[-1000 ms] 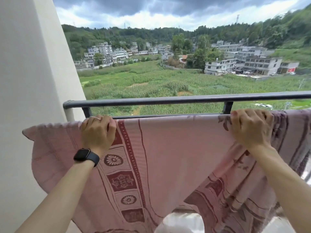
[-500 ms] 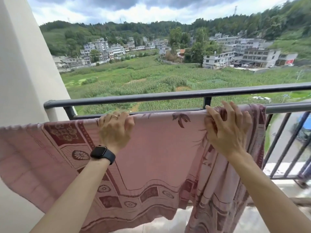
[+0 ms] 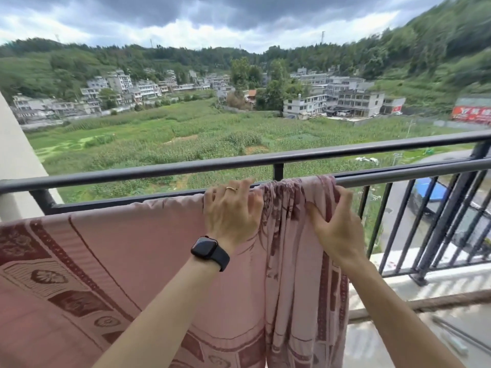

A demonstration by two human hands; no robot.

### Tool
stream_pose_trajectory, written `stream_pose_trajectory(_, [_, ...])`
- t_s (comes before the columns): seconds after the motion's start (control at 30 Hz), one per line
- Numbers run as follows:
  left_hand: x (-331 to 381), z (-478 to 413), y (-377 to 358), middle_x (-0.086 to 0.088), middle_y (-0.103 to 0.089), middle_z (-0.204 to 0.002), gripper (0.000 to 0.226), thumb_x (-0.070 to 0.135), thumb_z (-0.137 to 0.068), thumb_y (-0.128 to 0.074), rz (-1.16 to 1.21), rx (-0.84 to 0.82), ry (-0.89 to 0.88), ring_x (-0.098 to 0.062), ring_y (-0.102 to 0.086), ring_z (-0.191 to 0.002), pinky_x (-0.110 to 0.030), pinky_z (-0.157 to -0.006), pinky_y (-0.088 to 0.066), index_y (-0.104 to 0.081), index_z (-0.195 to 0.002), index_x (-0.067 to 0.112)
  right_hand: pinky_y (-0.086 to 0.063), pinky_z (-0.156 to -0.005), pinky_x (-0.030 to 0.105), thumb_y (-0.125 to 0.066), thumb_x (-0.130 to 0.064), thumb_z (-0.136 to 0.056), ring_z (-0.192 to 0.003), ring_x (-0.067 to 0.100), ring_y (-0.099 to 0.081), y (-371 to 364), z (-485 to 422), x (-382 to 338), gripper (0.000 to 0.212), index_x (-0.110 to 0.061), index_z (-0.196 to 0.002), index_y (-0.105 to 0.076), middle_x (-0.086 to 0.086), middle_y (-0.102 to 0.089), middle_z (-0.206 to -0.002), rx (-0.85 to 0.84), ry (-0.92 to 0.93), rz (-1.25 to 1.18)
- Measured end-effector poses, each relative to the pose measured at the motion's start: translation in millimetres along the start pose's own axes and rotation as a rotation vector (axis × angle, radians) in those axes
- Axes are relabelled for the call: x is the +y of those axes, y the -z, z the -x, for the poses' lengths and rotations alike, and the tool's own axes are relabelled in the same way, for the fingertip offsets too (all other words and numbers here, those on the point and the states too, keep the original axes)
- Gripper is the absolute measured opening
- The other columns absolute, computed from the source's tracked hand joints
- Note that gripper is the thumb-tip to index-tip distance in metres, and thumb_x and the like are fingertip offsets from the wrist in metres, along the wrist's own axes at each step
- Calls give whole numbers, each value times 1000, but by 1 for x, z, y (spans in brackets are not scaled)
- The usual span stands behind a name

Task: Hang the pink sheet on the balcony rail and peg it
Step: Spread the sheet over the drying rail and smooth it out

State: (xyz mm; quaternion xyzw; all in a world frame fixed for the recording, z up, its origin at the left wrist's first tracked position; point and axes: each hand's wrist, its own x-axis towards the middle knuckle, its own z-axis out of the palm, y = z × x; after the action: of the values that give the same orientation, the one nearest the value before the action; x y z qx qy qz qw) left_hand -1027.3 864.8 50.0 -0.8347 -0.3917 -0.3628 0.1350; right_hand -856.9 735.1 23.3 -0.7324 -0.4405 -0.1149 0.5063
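Observation:
The pink sheet [image 3: 138, 251], printed with dark red borders and flower patterns, hangs over the lower balcony rail [image 3: 398, 179] and drops toward the floor. Its right end is bunched into folds on the rail. My left hand [image 3: 231, 211], with a ring and a black watch on the wrist, presses on the sheet's top edge at the rail. My right hand [image 3: 334, 224] grips the bunched folds just to the right of it. No pegs are in view.
A higher dark top rail [image 3: 186, 166] runs behind the draped one. Vertical bars [image 3: 435, 224] close the railing on the right. A pale wall [image 3: 13, 155] stands at the far left. The tiled balcony floor [image 3: 398, 341] lies below, with fields and buildings far beyond.
The view has swung right. Both hands have slid right along the rail and come closer together, and the sheet's right end has gathered into tight folds between them.

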Motion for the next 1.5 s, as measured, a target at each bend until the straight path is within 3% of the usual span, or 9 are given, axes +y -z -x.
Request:
stream_pose_trajectory(0.17, [-26, 7, -13, -4, -69, -100, 51, 48, -100, -23, -114, 15, 45, -26, -58, -92, -40, -84, -35, -64, -107, 18, -35, -72, 31, -56, -29, -100, -88, 33, -60, 56, -64, 46, 33, -8, -124, -52, 16, -67, -107, 202, -49, 89])
stream_pose_trajectory(0.3, [-30, 10, -22, -10, -68, -98, 46, 42, -98, -29, -167, 39, 138, -31, -57, -91, -43, -87, -35, -65, -103, 13, -39, -77, 46, -52, -34, -99, -105, 46, -59, 86, -81, 136, 36, -18, -129, -41, 23, -61, -121, 84, -212, 229])
stream_pose_trajectory(0.47, [-12, 3, -24, -19, -65, -82, 40, 30, -94, -31, -168, 104, 290, -34, -55, -84, -46, -92, -33, -64, -89, 7, -39, -97, 53, -66, -30, -89, -122, 43, -43, 75, -63, 162, 56, -14, -138, -44, 23, -45, -136, 90, -69, 321])
stream_pose_trajectory(0.67, [-24, 1, -20, -19, -66, -101, 41, 30, -95, -30, -180, 103, 337, -37, -55, -98, -49, -102, -30, -64, -101, 6, -19, -116, 49, -52, -42, -91, -145, 28, -27, 5, -51, 51, 52, -19, -137, -49, 7, -41, -150, -57, 351, 230])
stream_pose_trajectory(0.8, [-54, 8, -22, -15, -65, -103, 43, 34, -96, -27, -195, 95, 311, -35, -55, -100, -47, -104, -29, -62, -103, 9, -12, -115, 48, -36, -48, -100, -134, 22, -39, -44, -54, 22, 40, -30, -134, -47, -5, -50, -134, -230, 452, 287])
stream_pose_trajectory(0.93, [-68, 9, -22, -14, -65, -107, 48, 38, -99, -24, -189, 89, 321, -35, -56, -101, -46, -103, -29, -62, -102, 9, -29, -101, 44, -22, -58, -101, -103, 26, -44, -17, -92, 84, 49, -22, -111, -54, 2, -51, -106, -75, 389, 423])
stream_pose_trajectory(1.17, [-127, 17, -12, -13, -64, -92, 47, 36, -95, -25, -189, 127, 340, -31, -52, -89, -44, -93, -32, -62, -91, 8, -10, -119, 54, -26, -50, -96, -133, 27, -35, -22, -94, 81, 46, -19, -113, -56, 8, -49, -135, -29, 128, 377])
stream_pose_trajectory(1.4, [-60, -1, -16, -6, -70, -96, 40, 42, -98, -36, -150, 30, 111, -29, -60, -93, -44, -98, -36, -66, -100, 17, 2, -118, 53, -38, -49, -98, -142, 21, -36, -81, -46, -12, 42, -27, -126, -58, -3, -54, -140, -97, 429, 329])
stream_pose_trajectory(1.5, [-39, -5, -27, -7, -70, -94, 44, 49, -98, -32, -169, -28, 66, -30, -60, -91, -43, -90, -38, -63, -102, 18, -12, -116, 51, -34, -50, -101, -126, 21, -46, -82, -50, -8, 36, -33, -125, -55, -4, -58, -125, -160, 456, 371])
